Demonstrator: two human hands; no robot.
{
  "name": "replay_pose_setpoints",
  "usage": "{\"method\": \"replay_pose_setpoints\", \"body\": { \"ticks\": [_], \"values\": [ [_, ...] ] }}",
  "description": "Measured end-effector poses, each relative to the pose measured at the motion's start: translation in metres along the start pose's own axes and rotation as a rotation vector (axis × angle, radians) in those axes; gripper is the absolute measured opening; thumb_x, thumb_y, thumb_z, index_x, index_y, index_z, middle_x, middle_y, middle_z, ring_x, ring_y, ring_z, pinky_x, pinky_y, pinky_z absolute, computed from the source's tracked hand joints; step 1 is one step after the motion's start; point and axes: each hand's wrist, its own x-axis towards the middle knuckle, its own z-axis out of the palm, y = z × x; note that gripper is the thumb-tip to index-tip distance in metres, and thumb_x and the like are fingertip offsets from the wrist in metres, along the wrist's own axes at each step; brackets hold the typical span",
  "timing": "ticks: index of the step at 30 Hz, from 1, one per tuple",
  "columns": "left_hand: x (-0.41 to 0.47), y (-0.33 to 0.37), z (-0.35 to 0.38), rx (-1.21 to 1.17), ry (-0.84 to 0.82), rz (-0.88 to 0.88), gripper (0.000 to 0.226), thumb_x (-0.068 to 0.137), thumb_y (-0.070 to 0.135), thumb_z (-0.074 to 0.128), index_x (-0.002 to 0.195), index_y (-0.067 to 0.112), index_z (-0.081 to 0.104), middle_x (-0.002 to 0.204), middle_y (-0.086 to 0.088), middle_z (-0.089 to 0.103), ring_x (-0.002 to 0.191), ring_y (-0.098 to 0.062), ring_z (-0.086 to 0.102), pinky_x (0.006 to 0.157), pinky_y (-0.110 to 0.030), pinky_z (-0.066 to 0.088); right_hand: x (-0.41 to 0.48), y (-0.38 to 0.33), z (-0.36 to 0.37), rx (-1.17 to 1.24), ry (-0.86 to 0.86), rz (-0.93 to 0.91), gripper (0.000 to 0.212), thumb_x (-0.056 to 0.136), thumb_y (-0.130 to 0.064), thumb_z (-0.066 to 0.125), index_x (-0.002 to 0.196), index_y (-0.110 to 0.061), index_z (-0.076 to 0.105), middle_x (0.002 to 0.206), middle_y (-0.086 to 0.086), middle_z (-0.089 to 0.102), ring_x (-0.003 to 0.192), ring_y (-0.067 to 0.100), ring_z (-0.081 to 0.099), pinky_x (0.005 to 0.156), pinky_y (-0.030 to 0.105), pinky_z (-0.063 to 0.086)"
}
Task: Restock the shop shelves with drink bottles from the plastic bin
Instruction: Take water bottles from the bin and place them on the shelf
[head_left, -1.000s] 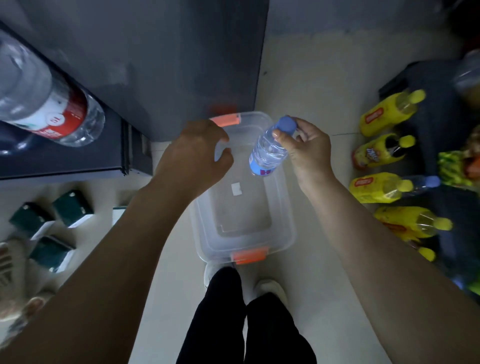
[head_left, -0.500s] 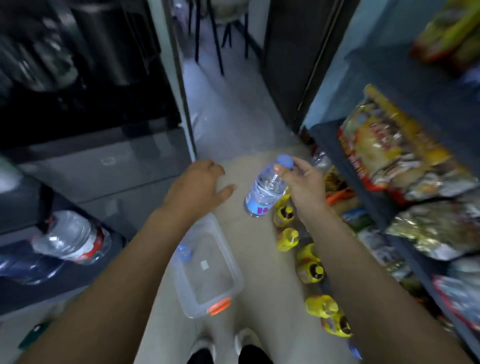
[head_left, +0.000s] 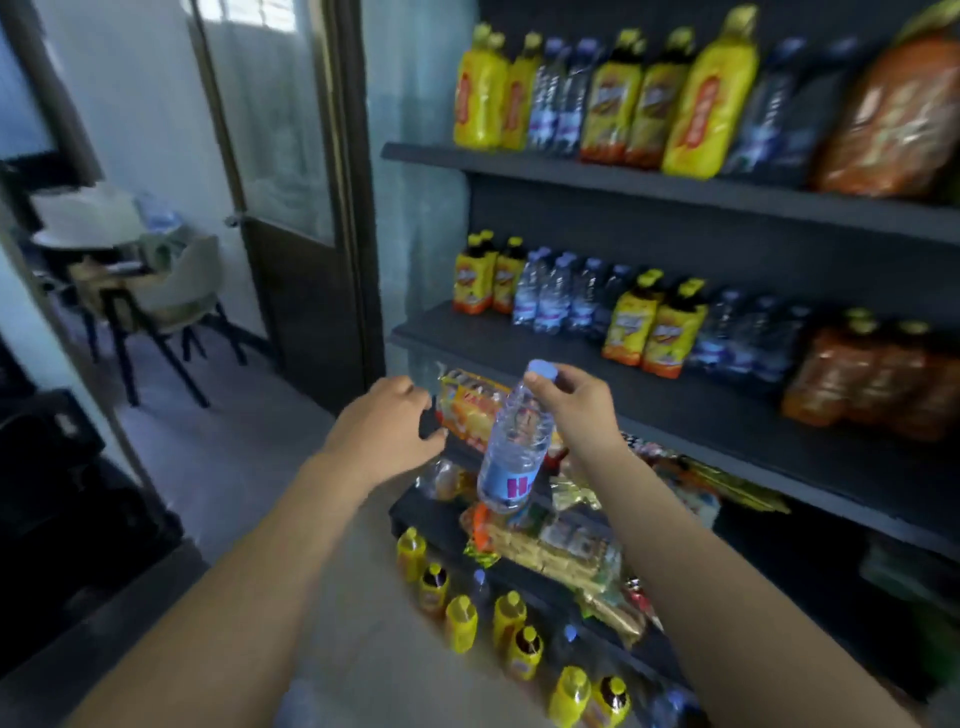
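Note:
My right hand grips a clear water bottle by its blue cap, so the bottle hangs tilted in front of the dark shop shelves. My left hand is held out beside it, empty, fingers loosely spread. The middle shelf carries yellow drink bottles and small water bottles, with a bare strip along its front. The top shelf holds more yellow and water bottles. The plastic bin is out of view.
Several yellow-capped bottles stand on the floor along the shelf base. Snack packets fill the lower shelf. Orange multipacks sit at the right. A door and a chair lie to the left.
The view has swung up from the bin on the floor to the shelves. My right hand has kept hold of the water bottle and my left hand has stayed empty beside it.

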Motion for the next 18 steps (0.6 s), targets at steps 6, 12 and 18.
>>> {"method": "replay_pose_setpoints", "body": {
  "ticks": [6, 12, 18],
  "values": [
    [0.045, 0.073, -0.016, -0.011, -0.052, 0.165, 0.046, 0.089, 0.043, 0.048, 0.125, 0.013, 0.051, 0.124, -0.004, 0.047, 0.119, -0.022, 0.042, 0.094, -0.037, 0.043, -0.003, -0.030, -0.081, -0.056, 0.164, -0.008, 0.025, 0.088, -0.026, 0.066, 0.104, -0.008, 0.064, 0.092, -0.003, 0.066, 0.085, 0.012, 0.060, 0.076, 0.027, 0.046],
    [0.087, 0.145, -0.005, -0.070, -0.071, 0.258, 0.046, 0.091, 0.042, 0.047, 0.128, 0.016, 0.048, 0.128, -0.002, 0.045, 0.123, -0.018, 0.038, 0.092, -0.035, 0.044, 0.005, -0.030, -0.156, -0.043, 0.282, 0.000, 0.018, 0.088, -0.024, 0.066, 0.093, -0.006, 0.064, 0.085, 0.006, 0.067, 0.080, 0.012, 0.057, 0.070, 0.025, 0.044],
    [0.121, 0.199, 0.023, -0.100, -0.080, 0.281, 0.044, 0.090, 0.044, 0.047, 0.126, 0.018, 0.049, 0.129, 0.000, 0.045, 0.124, -0.017, 0.038, 0.090, -0.034, 0.044, 0.025, -0.003, -0.214, -0.059, 0.327, 0.029, 0.023, 0.088, -0.023, 0.066, 0.092, 0.000, 0.063, 0.101, 0.025, 0.065, 0.080, 0.015, 0.057, 0.077, 0.036, 0.050]
  ]
}}
